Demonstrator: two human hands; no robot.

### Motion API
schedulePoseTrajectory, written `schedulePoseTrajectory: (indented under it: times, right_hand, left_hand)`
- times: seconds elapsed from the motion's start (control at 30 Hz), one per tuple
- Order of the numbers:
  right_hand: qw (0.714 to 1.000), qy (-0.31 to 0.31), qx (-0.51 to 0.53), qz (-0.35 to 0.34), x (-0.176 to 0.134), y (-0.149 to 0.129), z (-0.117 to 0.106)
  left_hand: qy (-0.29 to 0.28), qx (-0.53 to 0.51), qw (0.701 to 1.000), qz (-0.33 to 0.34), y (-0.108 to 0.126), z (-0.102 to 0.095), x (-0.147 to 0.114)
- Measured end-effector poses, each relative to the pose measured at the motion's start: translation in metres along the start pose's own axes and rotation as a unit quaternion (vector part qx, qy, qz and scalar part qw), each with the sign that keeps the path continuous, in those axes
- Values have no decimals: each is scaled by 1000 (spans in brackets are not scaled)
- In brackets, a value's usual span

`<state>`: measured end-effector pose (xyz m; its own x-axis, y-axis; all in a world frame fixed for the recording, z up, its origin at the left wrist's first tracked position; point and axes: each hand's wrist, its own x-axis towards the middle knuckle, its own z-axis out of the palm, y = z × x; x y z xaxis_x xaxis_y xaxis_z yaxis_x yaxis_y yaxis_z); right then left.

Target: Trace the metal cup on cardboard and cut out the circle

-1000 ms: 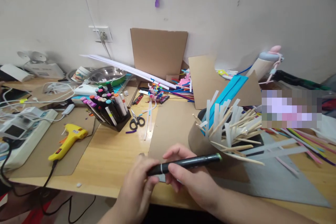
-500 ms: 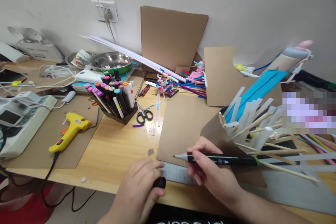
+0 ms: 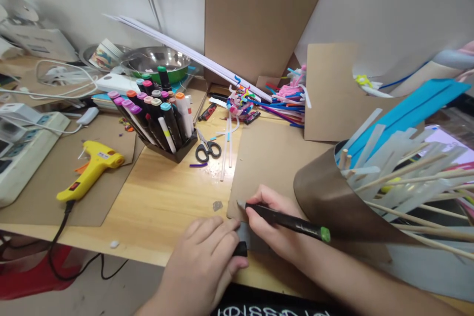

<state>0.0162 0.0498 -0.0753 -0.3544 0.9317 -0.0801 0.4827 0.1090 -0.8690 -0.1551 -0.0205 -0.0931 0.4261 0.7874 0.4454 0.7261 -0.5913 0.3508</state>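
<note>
In my right hand (image 3: pixel 272 215) is a black marker (image 3: pixel 289 222) with a green end, its tip pointing left, over the near-left corner of a flat cardboard sheet (image 3: pixel 266 158). Whether the tip touches the cardboard I cannot tell. My left hand (image 3: pixel 205 252) is closed on a black marker cap (image 3: pixel 240 249) between thumb and fingers, at the table's front edge. A grey strip (image 3: pixel 249 237) lies just under the cardboard's near edge, partly hidden by my hands.
A marker holder (image 3: pixel 174 150) stands left of centre beside scissors (image 3: pixel 208 150). A yellow glue gun (image 3: pixel 91 168) lies on cardboard at left. A brown container (image 3: pixel 322 182) of sticks stands close by my right forearm. Cardboard pieces (image 3: pixel 259 19) lean on the wall.
The marker has turned in my right hand, its green end swinging nearer me and its tip moving toward the cardboard's corner. The camera view has shifted. My left hand still holds the cap.
</note>
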Motion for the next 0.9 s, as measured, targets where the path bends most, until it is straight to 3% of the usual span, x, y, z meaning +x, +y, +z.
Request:
schedulePoseTrajectory:
  times: [0.23, 0.4, 0.47, 0.6, 0.7, 0.8, 0.9]
  right_hand:
    - [998, 12, -21, -58, -9, 7, -4]
    - [974, 66, 104, -191, -30, 12, -13]
    - [966, 44, 137, -216, -35, 10, -13]
    - [965, -19, 187, -182, -36, 7, -8]
    - [968, -70, 166, -175, -33, 10, -5]
    - [965, -87, 150, -195, -32, 14, -5]
    - [956, -85, 200, -198, -35, 15, -4]
  left_hand:
    - [3, -10, 1000, -9, -1, 1, -2]
    - [25, -40, 997, -62, -1, 0, -3]
    - [20, -51, 995, -77, -1, -1, -3]
    - [19, -66, 996, -63, -1, -3, -4]
    - [13, -73, 996, -40, -1, -3, -4]
    - [12, -80, 996, -23, -1, -4, -5]
    - [31, -88, 996, -4, 1, -7, -5]
